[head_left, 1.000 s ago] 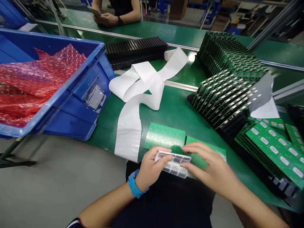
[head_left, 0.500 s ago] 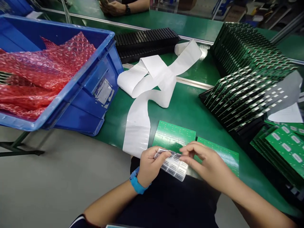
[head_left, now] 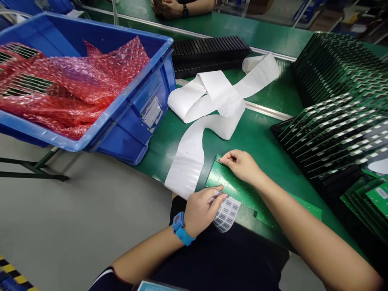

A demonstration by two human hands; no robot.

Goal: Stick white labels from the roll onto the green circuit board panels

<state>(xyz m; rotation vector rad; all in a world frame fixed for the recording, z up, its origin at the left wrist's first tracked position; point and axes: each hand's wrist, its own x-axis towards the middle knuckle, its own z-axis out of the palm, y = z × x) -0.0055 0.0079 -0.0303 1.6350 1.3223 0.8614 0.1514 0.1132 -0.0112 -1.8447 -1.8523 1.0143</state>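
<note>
My left hand [head_left: 202, 209], with a blue wrist strap, is closed on a sheet of small printed labels [head_left: 226, 213] at the table's near edge. My right hand [head_left: 239, 163] reaches forward and pinches a single small label [head_left: 218, 160] against the far left corner of a green circuit panel [head_left: 226, 182] lying flat on the green table. A second green panel [head_left: 298, 207] lies to the right, partly under my right forearm.
A long white backing strip [head_left: 197, 137] curls across the table. A blue crate [head_left: 133, 109] of red bubble wrap stands at the left. Racks of upright green boards [head_left: 336, 129] fill the right, and black trays [head_left: 209, 54] lie behind. Another person's hands [head_left: 168, 7] rest at the far edge.
My right hand left the label sheet and moved forward to the panel's far corner with one label. The left hand kept the sheet. The view shifted left.
</note>
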